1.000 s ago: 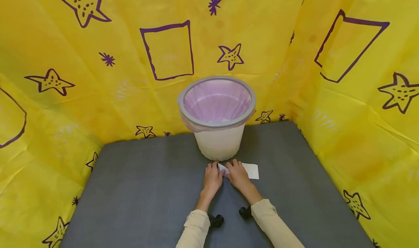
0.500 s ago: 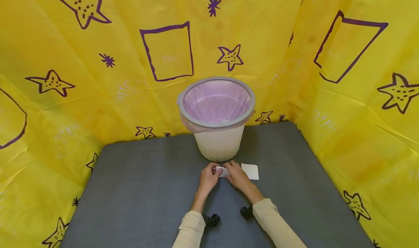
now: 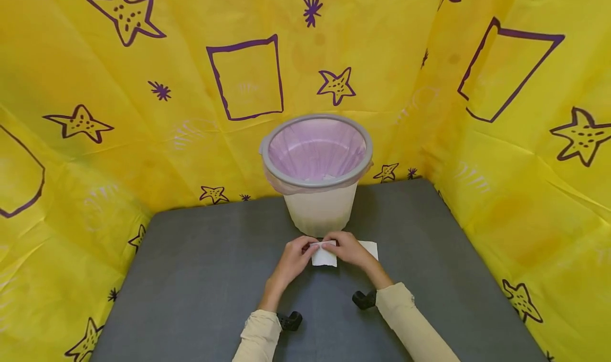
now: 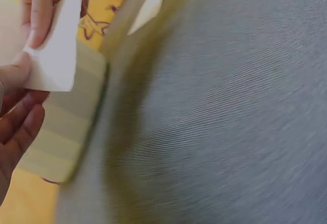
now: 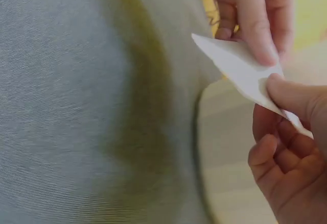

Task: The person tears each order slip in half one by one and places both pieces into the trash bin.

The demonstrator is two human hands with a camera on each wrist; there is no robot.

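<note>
1. Left hand [image 3: 293,257]: thumb and fingers pinch the near-left upper part of a white piece of paper.
2. Right hand [image 3: 348,249]: thumb and fingers pinch the same piece close beside, the remaining fingers curled beneath in the right wrist view.
3. Piece of paper [image 3: 324,259]: held between the two hands, just in front of the bin, its free part extending toward the wearer.
4. Second piece of paper [image 3: 372,249]: flat on the desk, beyond the right wrist and partly covered by it.
5. Bin [image 3: 320,210]: upright, pale, with a grey rim and a pinkish liner [image 3: 310,144] folded over the edge.
6. Sleeves [image 3: 398,309]: cream; a black device [image 3: 364,299] at each wrist.
7. Desk [image 3: 205,277]: dark grey, bordered by yellow cloth [image 3: 181,49] with purple stars.
</note>
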